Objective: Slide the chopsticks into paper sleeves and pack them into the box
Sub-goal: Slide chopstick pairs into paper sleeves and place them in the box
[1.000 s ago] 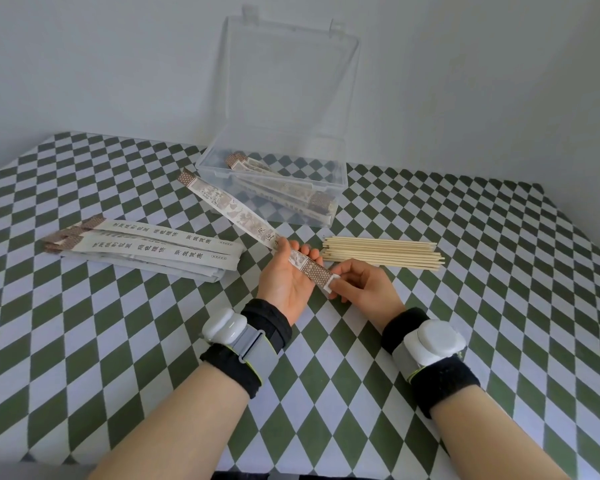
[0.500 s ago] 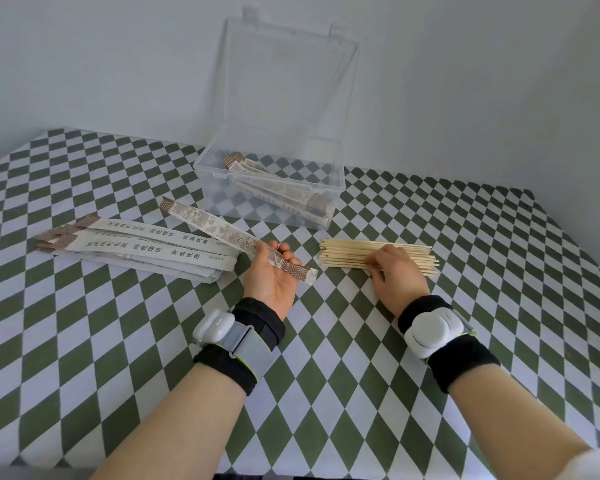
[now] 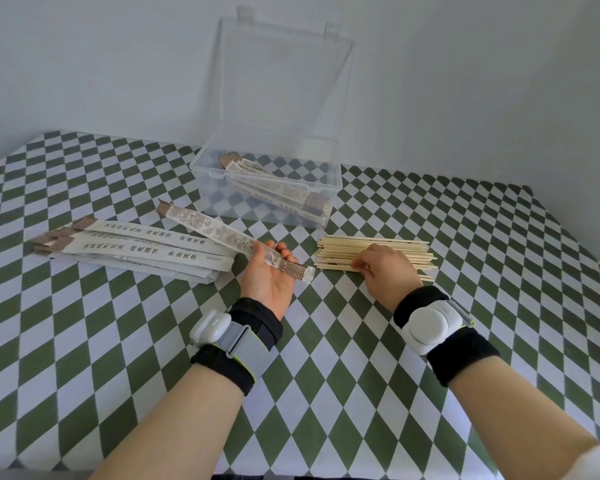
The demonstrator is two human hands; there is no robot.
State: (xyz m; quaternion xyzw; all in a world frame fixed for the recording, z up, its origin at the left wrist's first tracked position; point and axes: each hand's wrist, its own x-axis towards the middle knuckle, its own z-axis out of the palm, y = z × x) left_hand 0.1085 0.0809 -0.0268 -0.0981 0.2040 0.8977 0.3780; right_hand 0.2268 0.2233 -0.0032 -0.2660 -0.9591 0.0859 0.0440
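We hold one paper sleeve (image 3: 222,233) in the left hand (image 3: 269,277), grip closed near its patterned end. The right hand (image 3: 387,268) rests fingers-down on the chopsticks (image 3: 374,252) piled on the desk (image 3: 326,341); its grip state is unclear. Sticks are light, stiff and roll easily; pinch mid-length. The sleeve is flimsy.
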